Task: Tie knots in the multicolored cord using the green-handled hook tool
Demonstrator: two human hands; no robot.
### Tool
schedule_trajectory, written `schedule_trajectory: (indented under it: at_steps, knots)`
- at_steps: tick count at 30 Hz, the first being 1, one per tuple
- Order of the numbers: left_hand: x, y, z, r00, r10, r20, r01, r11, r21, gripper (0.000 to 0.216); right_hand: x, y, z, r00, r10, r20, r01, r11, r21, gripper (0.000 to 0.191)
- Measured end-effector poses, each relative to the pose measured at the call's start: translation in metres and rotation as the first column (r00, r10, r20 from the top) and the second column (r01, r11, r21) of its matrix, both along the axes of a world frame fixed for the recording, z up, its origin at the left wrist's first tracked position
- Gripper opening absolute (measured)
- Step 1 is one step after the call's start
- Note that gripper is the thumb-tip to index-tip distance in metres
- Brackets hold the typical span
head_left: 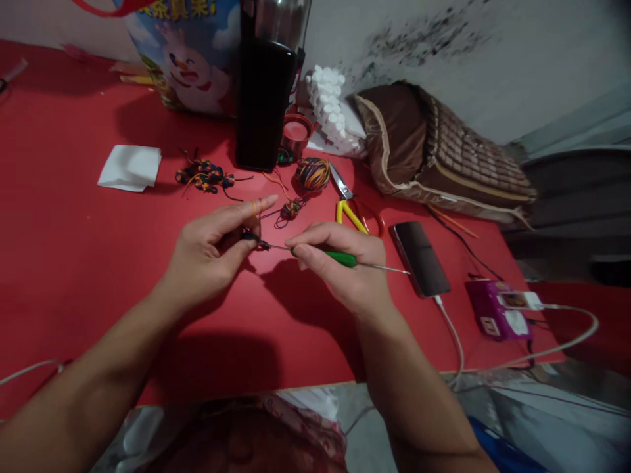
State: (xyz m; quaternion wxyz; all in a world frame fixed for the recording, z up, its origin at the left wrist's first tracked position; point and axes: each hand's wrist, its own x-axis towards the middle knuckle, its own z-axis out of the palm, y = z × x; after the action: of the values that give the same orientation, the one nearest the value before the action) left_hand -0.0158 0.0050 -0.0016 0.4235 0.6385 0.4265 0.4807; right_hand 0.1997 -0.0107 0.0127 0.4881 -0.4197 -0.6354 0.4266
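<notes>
My left hand (211,246) pinches a small dark crocheted piece (250,235) between thumb and fingers. Orange yarn loops round its raised, outstretched index finger. My right hand (345,263) is closed round a crochet hook (341,257) with a green handle, whose thin metal tip reaches left to the dark piece. Just beyond my hands lies a little multicoloured yarn knot (290,209) with loose strands. A ball of variegated yarn (313,173) rests behind it. Yellow-handled scissors (351,213) lie to its right. Several small finished-looking yarn pieces (204,176) sit in a cluster at the left.
A phone (420,257) with a white cable lies right of my right hand, near a purple box (495,309). Behind stand a black bottle (263,105), a printed bag (192,66) and a brown quilted bag (444,144). Folded white tissue (130,167) lies on the red table (59,230).
</notes>
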Motion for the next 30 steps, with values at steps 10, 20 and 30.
schedule_trajectory:
  at_steps: [10, 20, 30]
  knots:
    - [0.013, -0.004, -0.005, 0.859, 0.022, 0.511, 0.205, 0.9, -0.384, 0.036, -0.015, 0.001, -0.023, 0.892, 0.101, -0.44, -0.174, 0.976, -0.13, 0.015]
    - [0.014, -0.004, -0.001, 0.83, 0.129, 0.542, 0.146, 0.889, -0.435, 0.046, -0.027, 0.005, -0.03, 0.884, -0.011, -0.467, -0.071, 0.985, -0.156, 0.023]
    - [0.012, -0.003, 0.003, 0.901, 0.092, 0.423, 0.08, 0.925, -0.372, 0.047, -0.029, 0.003, -0.035, 0.895, -0.01, -0.447, -0.056, 0.99, -0.133, 0.023]
